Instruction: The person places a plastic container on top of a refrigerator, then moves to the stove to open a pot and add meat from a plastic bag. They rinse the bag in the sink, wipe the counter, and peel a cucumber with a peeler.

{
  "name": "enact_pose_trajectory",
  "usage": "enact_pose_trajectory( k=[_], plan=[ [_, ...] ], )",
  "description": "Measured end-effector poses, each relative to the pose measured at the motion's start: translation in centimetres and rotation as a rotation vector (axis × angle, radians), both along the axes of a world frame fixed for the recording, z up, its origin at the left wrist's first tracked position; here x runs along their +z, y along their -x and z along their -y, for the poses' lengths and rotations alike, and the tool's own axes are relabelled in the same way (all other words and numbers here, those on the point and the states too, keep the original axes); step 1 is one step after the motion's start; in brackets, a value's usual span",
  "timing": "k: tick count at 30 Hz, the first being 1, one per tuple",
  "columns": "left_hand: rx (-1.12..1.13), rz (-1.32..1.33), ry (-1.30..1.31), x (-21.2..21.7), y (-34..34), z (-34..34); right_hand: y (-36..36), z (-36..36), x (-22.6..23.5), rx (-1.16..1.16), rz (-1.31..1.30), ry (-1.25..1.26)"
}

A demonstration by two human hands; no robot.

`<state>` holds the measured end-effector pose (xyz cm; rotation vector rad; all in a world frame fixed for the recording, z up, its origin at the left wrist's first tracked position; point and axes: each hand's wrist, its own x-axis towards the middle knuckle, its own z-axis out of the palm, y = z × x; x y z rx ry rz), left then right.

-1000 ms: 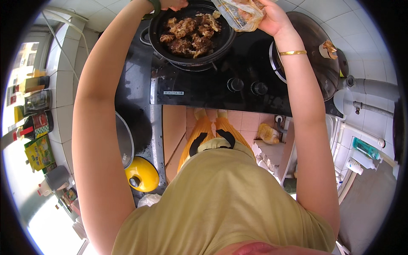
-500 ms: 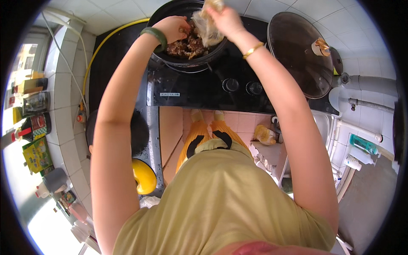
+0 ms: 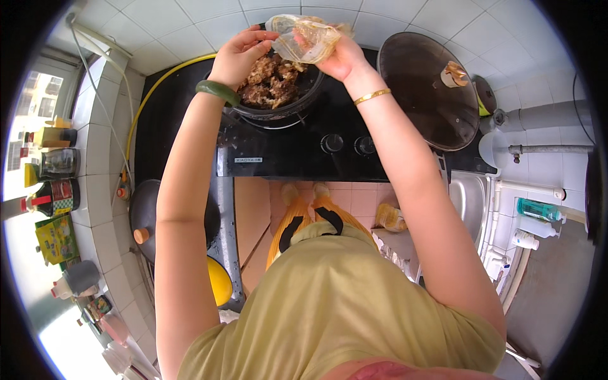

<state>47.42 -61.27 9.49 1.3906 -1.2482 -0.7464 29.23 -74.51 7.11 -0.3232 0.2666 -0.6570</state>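
Over the black stove, my right hand (image 3: 345, 60) grips a clear, smeared plastic bag (image 3: 307, 56) from its right side. At the bag's left edge are the fingertips of my left hand (image 3: 233, 62), thumb and fingers pinched there. Beneath both hands stands a dark pot (image 3: 278, 115) holding brown chunks of food (image 3: 269, 85), which look like meat. The bag hides the pot's far right part. Some pinkish matter shows through the bag's plastic.
A large dark lid (image 3: 424, 95) with a wrapped knob leans right of the pot. Stove knobs (image 3: 331, 144) face me. Left are a yellow hose (image 3: 152, 95), a round black pan or lid (image 3: 147, 206) and a yellow bowl-like object (image 3: 218, 285). Bottles (image 3: 57, 196) line the windowsill; a sink (image 3: 470, 196) is right.
My left hand has come up out of the pot to the bag's edge. The bag in my right hand has tilted and spread sideways. The view has shifted slightly.
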Motion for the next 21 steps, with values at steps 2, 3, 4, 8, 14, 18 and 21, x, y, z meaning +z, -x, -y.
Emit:
enact_pose_trajectory(
  k=[2, 3, 4, 8, 14, 18, 21],
  plan=[
    [-0.027, -0.238, -0.071, 3.3, 3.1, -0.5, 1.7, 0.9, -1.0, 0.23, 0.394, -0.03],
    [-0.089, -0.244, -0.078, 4.7, 3.8, -0.5, 2.3, 0.7, -0.3, 0.253, 0.441, -0.026],
    [-0.157, -0.251, -0.095, 5.7, 4.7, -0.5, 3.1, -0.3, 0.7, 0.269, 0.489, -0.027],
    [-0.418, -0.114, 0.22, 11.0, 11.1, -0.4, 11.7, -5.4, 6.0, 0.081, 0.495, 0.029],
    [-0.748, -0.138, 0.306, 12.9, 26.7, 0.5, 29.1, -14.3, 6.2, -0.272, 0.703, -0.089],
    [-1.029, 0.114, 0.429, 8.7, 43.3, 1.4, 42.9, -21.6, 2.3, -0.7, 0.627, -0.06],
    [-1.225, 0.264, 0.578, 8.5, 56.7, -1.0, 55.4, -28.2, -1.2, -0.94, 0.551, -0.196]
  ],
)
